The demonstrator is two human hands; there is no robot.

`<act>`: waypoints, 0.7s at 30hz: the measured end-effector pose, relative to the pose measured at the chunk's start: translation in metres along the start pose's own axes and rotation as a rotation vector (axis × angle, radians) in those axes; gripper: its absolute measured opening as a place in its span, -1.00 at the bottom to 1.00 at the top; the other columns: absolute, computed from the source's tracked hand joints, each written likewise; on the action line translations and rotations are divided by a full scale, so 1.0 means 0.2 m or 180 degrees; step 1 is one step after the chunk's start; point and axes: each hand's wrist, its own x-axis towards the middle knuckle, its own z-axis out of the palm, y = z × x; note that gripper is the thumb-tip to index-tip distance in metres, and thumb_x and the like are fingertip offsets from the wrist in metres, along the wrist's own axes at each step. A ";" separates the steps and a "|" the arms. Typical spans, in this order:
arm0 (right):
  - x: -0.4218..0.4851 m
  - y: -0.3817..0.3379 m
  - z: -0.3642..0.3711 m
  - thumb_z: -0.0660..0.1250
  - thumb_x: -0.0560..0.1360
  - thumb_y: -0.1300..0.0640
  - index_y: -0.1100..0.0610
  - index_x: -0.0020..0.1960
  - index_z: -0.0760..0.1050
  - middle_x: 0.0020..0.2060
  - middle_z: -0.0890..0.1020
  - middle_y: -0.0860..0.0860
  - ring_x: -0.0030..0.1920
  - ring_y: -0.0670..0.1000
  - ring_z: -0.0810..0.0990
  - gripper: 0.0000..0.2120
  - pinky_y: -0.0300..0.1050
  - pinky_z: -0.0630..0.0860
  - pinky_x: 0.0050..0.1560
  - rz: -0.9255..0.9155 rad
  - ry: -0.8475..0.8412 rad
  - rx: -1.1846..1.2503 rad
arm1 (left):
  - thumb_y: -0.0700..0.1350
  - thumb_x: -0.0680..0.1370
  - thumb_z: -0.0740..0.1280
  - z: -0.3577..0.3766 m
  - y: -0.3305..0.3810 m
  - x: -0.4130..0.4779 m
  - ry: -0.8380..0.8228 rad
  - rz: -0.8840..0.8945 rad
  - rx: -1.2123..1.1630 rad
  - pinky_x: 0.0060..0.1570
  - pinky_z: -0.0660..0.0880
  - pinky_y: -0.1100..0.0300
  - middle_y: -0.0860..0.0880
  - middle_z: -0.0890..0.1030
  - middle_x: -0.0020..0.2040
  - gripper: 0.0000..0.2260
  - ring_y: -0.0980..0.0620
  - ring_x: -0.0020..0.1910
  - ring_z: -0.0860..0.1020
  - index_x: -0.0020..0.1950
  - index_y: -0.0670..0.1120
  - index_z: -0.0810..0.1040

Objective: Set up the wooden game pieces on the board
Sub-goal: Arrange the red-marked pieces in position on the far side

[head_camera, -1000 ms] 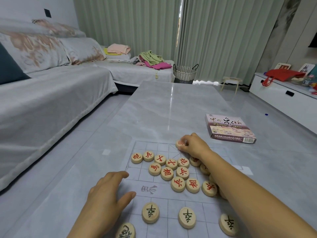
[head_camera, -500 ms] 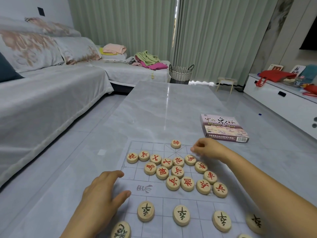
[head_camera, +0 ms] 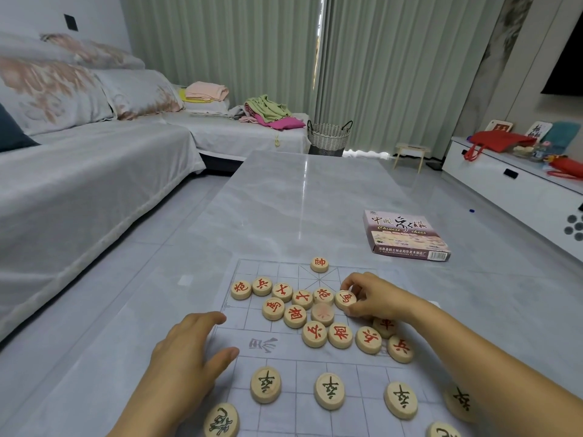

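Game box (head_camera: 407,235) behind board (head_camera: 280,348), right.

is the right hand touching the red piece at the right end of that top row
Touching. The head view shows the right hand pinching the red piece, with a finger over its far edge and the thumb at its near edge.

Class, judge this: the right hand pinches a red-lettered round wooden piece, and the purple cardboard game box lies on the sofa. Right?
Not quite: the head view shows the purple cardboard game box on the grey table; the right hand does pinch the red-lettered round wooden piece.
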 end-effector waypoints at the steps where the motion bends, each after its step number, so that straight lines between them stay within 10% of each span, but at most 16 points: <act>1: -0.01 0.00 0.00 0.41 0.42 0.12 -0.05 0.10 0.39 -0.01 0.42 -0.07 -0.09 -0.12 0.46 -0.69 -0.36 0.40 -0.17 -0.0014 -0.0030 0.0066 | 0.03 0.48 0.33 0.00 0.00 0.00 0.0009 -0.0002 -0.0010 0.34 0.29 0.09 0.09 0.40 0.32 -0.60 0.08 0.32 0.35 0.30 0.07 0.36; 21: -0.05 0.07 0.05 0.40 0.43 0.14 0.01 0.14 0.43 0.03 0.42 -0.06 -0.05 -0.12 0.45 -0.69 -0.38 0.37 -0.15 -0.0084 0.0281 0.0723 | 0.03 0.49 0.33 0.01 0.00 0.01 -0.0034 -0.0026 -0.0021 0.34 0.30 0.09 0.07 0.40 0.32 -0.59 0.07 0.33 0.36 0.31 0.06 0.35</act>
